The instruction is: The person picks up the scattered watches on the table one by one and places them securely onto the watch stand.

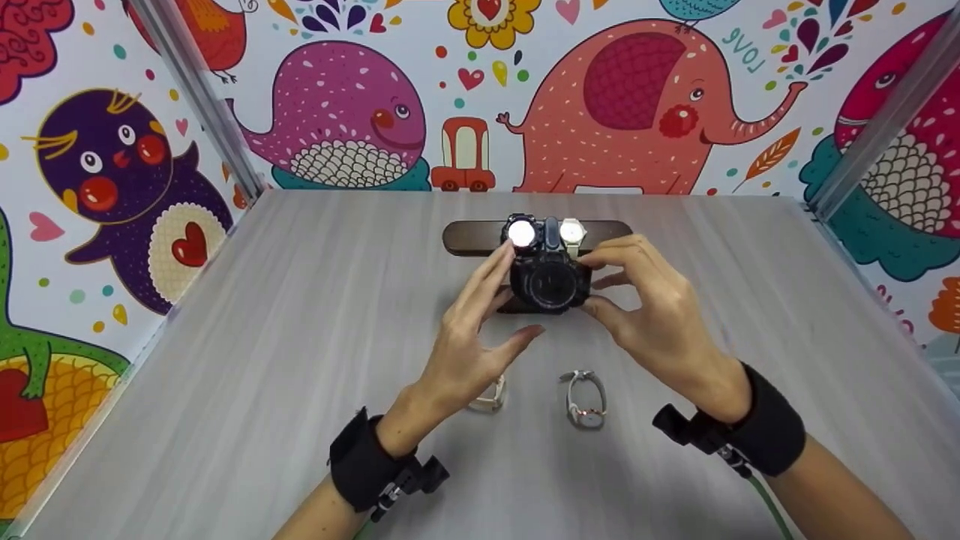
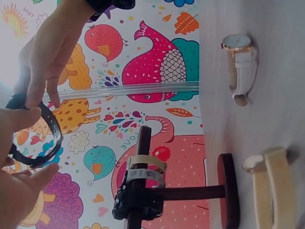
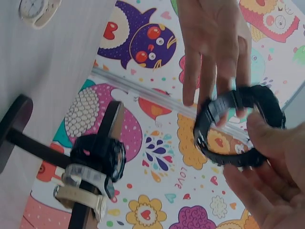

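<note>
Clock centred on bulky black wristwatch [image 1: 551, 283], upper middle of grey tabletop [image 1: 315, 337].
- Right hand [image 1: 652, 315], between 3 and 4 o'clock: pinches watch's side with thumb and fingers.
- Left hand [image 1: 465, 349], 8 o'clock: fingers straight, thumb spread; fingertips overlap black bar watch [image 1: 521, 234], contact unclear.
- 12 o'clock: dark brown display bar [image 1: 469, 238], carrying black bar watch, slim dark band [image 1: 552, 234], cream watch [image 1: 572, 232].
- 7 o'clock: cream strap [image 1: 489, 406], partly hidden by left hand.
- Between 5 and 6: pale-strapped wristwatch [image 1: 589, 420].
- 1 o'clock: printed elephant [image 1: 637, 135].
</note>
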`<state>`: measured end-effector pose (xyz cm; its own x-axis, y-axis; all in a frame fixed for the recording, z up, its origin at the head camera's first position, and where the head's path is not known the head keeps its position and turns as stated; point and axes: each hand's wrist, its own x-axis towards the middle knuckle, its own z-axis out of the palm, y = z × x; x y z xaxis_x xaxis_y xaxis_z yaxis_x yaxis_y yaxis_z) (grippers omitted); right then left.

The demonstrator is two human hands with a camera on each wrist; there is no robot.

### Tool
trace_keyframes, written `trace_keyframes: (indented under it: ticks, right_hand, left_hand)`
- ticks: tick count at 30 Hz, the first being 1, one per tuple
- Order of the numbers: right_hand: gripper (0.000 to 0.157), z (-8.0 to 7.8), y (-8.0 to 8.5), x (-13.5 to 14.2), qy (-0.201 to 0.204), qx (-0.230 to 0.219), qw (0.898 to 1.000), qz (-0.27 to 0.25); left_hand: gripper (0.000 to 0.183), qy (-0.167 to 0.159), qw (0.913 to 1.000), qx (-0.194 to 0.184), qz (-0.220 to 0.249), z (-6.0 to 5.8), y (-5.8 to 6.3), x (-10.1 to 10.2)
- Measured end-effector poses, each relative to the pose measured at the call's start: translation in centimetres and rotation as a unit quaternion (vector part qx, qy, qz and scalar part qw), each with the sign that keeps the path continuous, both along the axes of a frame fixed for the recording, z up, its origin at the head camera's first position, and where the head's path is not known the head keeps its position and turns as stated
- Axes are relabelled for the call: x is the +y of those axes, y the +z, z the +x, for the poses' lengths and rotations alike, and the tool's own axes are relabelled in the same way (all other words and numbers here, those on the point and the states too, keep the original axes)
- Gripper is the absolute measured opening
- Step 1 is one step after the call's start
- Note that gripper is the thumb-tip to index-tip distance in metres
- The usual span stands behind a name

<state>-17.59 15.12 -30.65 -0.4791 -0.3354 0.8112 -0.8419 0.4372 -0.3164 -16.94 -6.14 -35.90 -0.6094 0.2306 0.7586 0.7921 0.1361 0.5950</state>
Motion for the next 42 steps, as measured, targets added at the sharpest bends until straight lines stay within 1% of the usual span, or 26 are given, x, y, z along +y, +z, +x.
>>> trace_keyframes:
  ticks: [3,5,9,10,12,14,17,20,24,28,34,37,42]
  right_hand:
    - [0.043,0.3,-0.2,-0.6,-0.005,-0.011,0.999,-0.049]
    - [0.042,0.6,-0.4,-1.0,-0.011,-0.020,0.997,-0.076]
    - [0.043,0.9,-1.2,-1.7,-0.017,-0.033,0.992,-0.118]
    - [0.043,1.0,-1.5,-1.9,-0.017,-0.034,0.991,-0.125]
    - [0.044,1.0,-2.1,-2.1,-0.014,-0.035,0.990,-0.136]
    - [0.045,1.0,-2.5,-2.3,-0.011,-0.033,0.989,-0.143]
    - [0.046,1.0,-2.8,-2.5,-0.008,-0.027,0.989,-0.142]
    - [0.046,1.0,-2.9,-2.6,-0.009,-0.018,0.990,-0.138]
    - [0.046,0.9,-2.9,-2.6,-0.007,-0.014,0.991,-0.130]
    - [0.050,0.9,-2.9,-2.4,0.003,-0.019,0.994,-0.111]
    - [0.062,0.5,-2.1,-0.9,0.028,-0.012,0.998,-0.057]
    - [0.072,0.0,-1.4,0.1,0.032,-0.008,0.999,-0.024]
    - [0.086,-0.3,-0.3,1.1,0.028,-0.023,0.998,0.043]
  left_hand:
    - [0.077,0.012,0.9996,0.023,0.002,0.1,0.0,0.2]
    - [0.076,0.015,0.9994,0.032,0.004,0.1,0.1,0.3]
    - [0.076,0.018,0.9991,0.036,0.010,0.3,0.2,0.5]
    - [0.076,0.023,0.9990,0.036,0.011,0.3,0.2,0.6]
    - [0.078,0.039,0.9985,0.035,0.015,0.4,0.2,0.9]
    - [0.080,0.061,0.9973,0.035,0.022,0.5,0.3,1.3]
    - [0.082,0.095,0.9942,0.029,0.041,0.8,0.3,1.9]
    - [0.081,0.122,0.9903,0.020,0.063,1.0,0.4,2.5]
    - [0.078,0.144,0.9867,0.012,0.075,1.2,0.6,2.9]
    - [0.075,0.146,0.9865,0.012,0.072,1.1,0.8,2.7]
    - [0.074,0.140,0.9876,0.046,0.055,0.6,1.5,1.5]
    - [0.074,0.133,0.9883,0.062,0.039,0.4,1.8,0.9]
    - [0.073,0.123,0.9887,0.085,-0.006,-0.1,2.1,0.1]
